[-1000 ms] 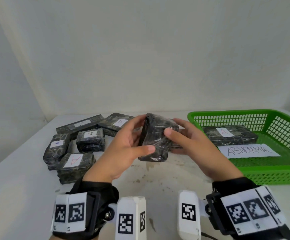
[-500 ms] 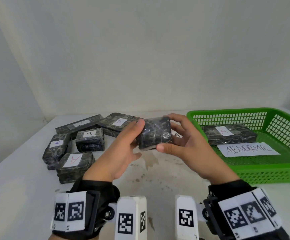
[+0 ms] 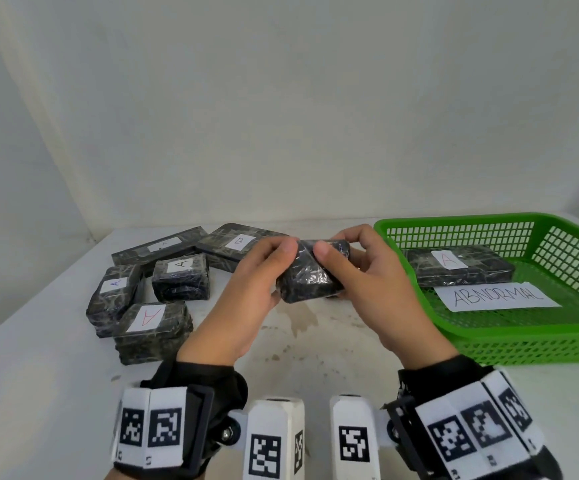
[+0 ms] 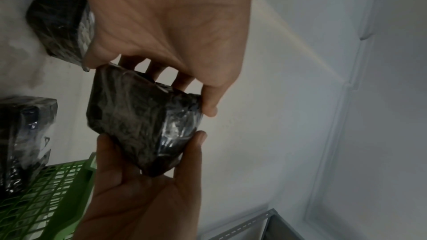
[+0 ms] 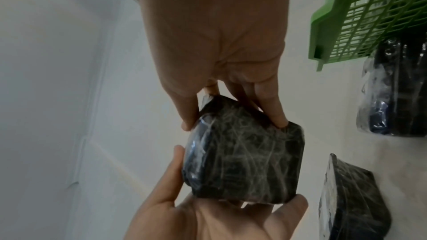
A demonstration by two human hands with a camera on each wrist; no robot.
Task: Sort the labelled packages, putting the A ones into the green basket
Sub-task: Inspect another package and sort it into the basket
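On the white table (image 3: 56,375), largest first:
Green basket (image 3: 530,336): sitting at the right; holding one long package marked A (image 3: 457,266) and, in front of it, a paper sheet reading ABNORMAL (image 3: 495,296).
Long packages at the back left: one with a faint, unreadable label (image 3: 158,247) lying beside one marked B (image 3: 236,244); the left hand is partly covering the B one.
Smaller packages at the left: three marked A lying close together, one at the rear (image 3: 181,277), one at the far left (image 3: 114,292), one nearest the person (image 3: 153,329).
Held package (image 3: 310,278): hanging above the table between the pile and the basket, clear of the surface; its label is not showing in any view.
Left hand (image 3: 246,299): gripping the held package's left end; thumb pressing on top, fingers curling round underneath.
Right hand (image 3: 371,289): gripping the right end the same way; thumb tip almost meeting the left thumb.
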